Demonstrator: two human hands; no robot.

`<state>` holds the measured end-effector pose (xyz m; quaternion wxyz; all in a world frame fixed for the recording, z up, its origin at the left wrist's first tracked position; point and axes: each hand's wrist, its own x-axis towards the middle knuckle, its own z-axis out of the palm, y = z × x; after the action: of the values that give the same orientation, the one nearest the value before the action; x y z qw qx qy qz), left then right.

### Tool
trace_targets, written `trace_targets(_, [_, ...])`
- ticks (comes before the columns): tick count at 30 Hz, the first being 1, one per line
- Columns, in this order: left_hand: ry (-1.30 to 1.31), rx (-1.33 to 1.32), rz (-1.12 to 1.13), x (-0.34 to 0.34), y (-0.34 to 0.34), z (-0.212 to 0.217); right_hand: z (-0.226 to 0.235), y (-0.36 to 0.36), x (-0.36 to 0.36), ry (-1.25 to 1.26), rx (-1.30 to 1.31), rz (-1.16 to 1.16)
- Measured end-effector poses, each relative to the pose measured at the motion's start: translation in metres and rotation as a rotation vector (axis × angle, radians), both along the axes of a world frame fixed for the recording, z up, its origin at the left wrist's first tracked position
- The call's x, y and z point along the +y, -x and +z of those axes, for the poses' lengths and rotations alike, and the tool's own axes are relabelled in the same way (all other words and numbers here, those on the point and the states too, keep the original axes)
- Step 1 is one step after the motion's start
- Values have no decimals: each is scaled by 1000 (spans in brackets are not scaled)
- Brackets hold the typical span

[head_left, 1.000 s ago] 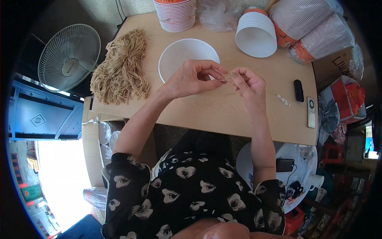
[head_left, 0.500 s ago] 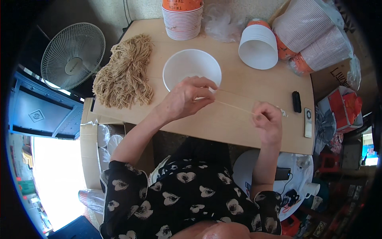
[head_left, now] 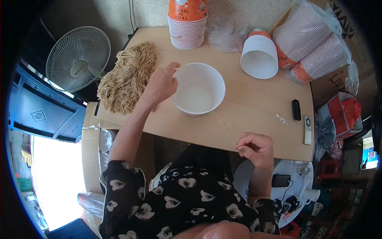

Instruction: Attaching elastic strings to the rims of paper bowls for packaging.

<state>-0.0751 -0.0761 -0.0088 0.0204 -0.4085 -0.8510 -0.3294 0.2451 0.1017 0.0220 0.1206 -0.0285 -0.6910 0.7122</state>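
Fingers of your left hand (head_left: 161, 84) stand apart, index and thumb parted in a wide gap; the remaining fingers are hidden behind them, so their grip cannot be told. That hand is at the left rim of the white bowl (head_left: 215, 89), between it and the bundle of tan strands (head_left: 126, 75); contact with the rim cannot be confirmed. Your left wrist covers part of the bundle's right side.

Your right hand (head_left: 258, 151) is curled over the front edge of the table (head_left: 238, 105), thumb and index tips drawn close together. Whether they pinch anything is too fine to make out. The bowl is upright near the middle of the table, its left rim partly screened by your left hand.

Behind the bowl, a stack of orange-and-white tubs (head_left: 187, 34) is cut off by the upper edge. To the right, a second stack (head_left: 259, 61) lies on its side, mouth toward you. Near the right edge are white scraps (head_left: 281, 119), of a kind you cannot identify from this view, and a black object (head_left: 296, 110), its function unclear. Below, the table and your right arm hide part of a round white surface (head_left: 300, 187).
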Motion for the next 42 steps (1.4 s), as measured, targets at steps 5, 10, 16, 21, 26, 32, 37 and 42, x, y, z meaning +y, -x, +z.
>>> trace_targets(5, [-9,91,-216,42,43,19,9,-22,-10,-235,26,-18])
trace_targets(10, [51,69,-479,99,36,30,-1,-12,-30,-340,-13,176])
trace_targets(16, [104,321,-899,109,-12,20,-30,32,-56,-208,-52,277])
trace_targets(21, [-186,74,-655,58,-61,50,-51,58,-55,27,-66,117])
trace_targets(26, [-29,-355,-507,-18,-129,68,-50,58,-49,40,32,21])
trace_targets(32, [-162,-372,-469,-33,-136,42,-47,58,-44,31,-108,82])
trace_targets(37, [-214,-340,-444,-39,-124,25,-48,47,-36,3,-172,-15])
trace_targets(42, [-229,-361,-393,-40,-126,19,-54,46,-32,195,-127,-13])
